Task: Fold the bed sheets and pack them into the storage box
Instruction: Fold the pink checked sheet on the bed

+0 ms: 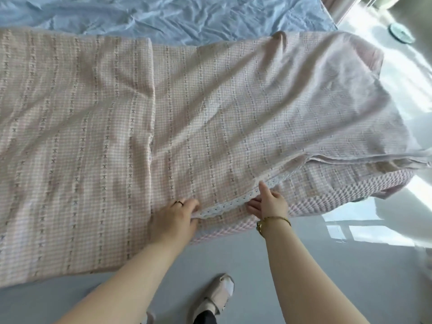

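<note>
A pink checked bed sheet [93,136] with rows of small cross marks lies spread over the bed, one part folded over another. Its white lace edge [224,206] runs along the near fold. My left hand [173,220], with a ring on one finger, pinches that lace edge at its left end. My right hand [268,202], with a gold bracelet at the wrist, rests on the sheet just right of the lace, fingers spread and thumb raised. The sheet's right part [339,101] hangs loose off the bed's end. No storage box is in view.
A crumpled light blue sheet [175,17] lies beyond the pink one at the top. A glossy grey floor [233,253] runs along the near side and right, with bright glare. My foot in a beige slipper [215,295] stands on it. A round object [401,33] lies at top right.
</note>
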A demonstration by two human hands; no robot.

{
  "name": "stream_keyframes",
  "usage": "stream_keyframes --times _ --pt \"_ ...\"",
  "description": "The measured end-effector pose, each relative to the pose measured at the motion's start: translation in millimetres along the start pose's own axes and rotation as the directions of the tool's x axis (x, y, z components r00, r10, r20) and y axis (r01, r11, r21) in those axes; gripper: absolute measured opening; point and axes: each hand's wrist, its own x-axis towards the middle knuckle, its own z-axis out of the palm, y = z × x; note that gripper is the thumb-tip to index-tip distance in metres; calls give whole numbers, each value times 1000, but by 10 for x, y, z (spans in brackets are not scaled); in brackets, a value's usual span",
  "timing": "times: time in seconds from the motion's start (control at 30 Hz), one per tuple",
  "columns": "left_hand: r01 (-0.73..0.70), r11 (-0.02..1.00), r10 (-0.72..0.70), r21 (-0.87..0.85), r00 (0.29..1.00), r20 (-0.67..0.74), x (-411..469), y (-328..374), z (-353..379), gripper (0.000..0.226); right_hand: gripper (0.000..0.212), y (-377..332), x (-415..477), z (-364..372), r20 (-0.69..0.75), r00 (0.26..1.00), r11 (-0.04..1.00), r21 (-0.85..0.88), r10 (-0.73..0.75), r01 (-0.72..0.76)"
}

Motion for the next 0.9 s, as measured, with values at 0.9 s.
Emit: stream_keyframes --times 0.9 --pt "-269 947 184 177 903 387 823 656 127 24 24 -738 1214 -1232 -427 902 998 17 59 -57"
